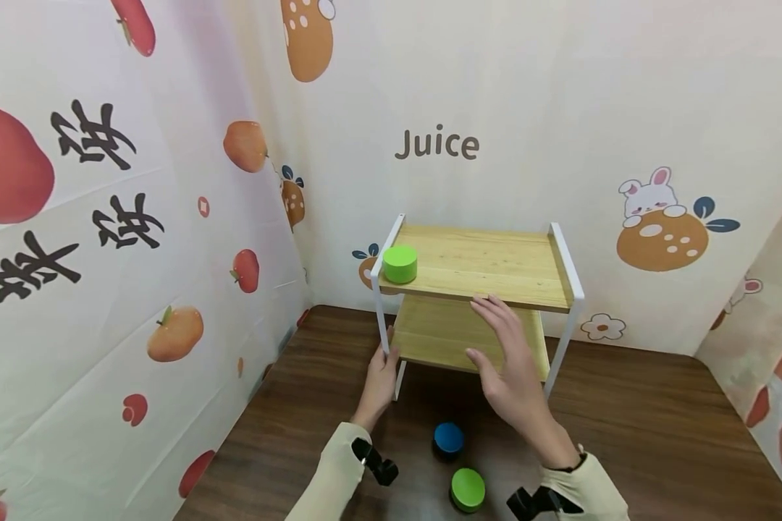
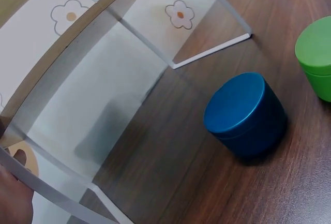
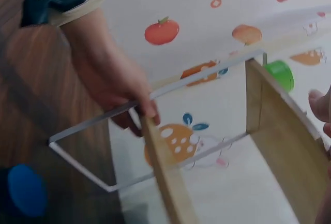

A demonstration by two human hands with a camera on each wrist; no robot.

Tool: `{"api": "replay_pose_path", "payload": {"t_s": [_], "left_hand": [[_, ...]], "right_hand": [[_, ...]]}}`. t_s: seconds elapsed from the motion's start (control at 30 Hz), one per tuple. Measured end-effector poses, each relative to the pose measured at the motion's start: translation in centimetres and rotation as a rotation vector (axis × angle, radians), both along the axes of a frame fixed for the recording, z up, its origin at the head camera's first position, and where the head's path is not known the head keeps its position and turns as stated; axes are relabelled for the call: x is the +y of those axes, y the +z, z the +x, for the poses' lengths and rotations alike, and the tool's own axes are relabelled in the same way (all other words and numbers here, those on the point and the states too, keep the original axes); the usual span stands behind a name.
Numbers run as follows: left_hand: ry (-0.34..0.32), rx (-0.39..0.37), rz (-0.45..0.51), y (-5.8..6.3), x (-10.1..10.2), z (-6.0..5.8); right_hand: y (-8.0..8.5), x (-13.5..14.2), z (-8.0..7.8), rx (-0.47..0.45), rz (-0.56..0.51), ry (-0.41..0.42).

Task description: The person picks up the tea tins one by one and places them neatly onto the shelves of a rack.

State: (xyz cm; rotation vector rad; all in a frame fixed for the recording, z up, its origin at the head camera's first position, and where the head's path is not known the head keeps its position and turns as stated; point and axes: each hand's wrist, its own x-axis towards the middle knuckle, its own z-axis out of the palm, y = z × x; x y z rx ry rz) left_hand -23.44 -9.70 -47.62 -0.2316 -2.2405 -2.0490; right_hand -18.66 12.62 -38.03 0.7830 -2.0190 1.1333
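Note:
A two-tier shelf with pale wooden boards (image 1: 482, 262) and a white metal frame (image 1: 567, 262) stands before me. My left hand (image 1: 379, 380) grips its left side, where the front leg meets the lower board; the right wrist view shows this hand (image 3: 111, 76) with thumb and fingers around that corner. Raised at the front edge of the upper board, my right hand (image 1: 511, 369) has its fingers extended and holds nothing. On the upper board's left end sits a round green tin (image 1: 400, 265).
A round blue tin (image 1: 448, 438) and a second green tin (image 1: 468, 490) stand on the dark wooden table (image 1: 652, 420) in front of the shelf, between my forearms. Printed curtains (image 1: 528, 108) close off the back and sides.

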Motion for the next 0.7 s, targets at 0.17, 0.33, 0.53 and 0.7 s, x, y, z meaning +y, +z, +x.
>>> {"api": "replay_pose_path", "payload": {"t_s": [0.17,0.33,0.53,0.7], "left_hand": [[0.009,0.007,-0.003,-0.1,0.2,-0.2],[0.013,0.007,0.025,-2.0,-0.1,-1.3],[0.052,-0.002,0.0,-3.3,-0.8,-1.6],[0.019,-0.006,0.009,-2.4,-0.5,-1.2]], "right_hand": [[-2.2,1.5,1.6,-0.042,-0.052,-0.024],[-5.8,2.2,3.0,-0.159,-0.076,-0.063],[-11.4,1.7,5.3,-0.347,-0.065,-0.096],[-15.2,1.8,7.0,-0.509,-0.011,-0.18]]}}
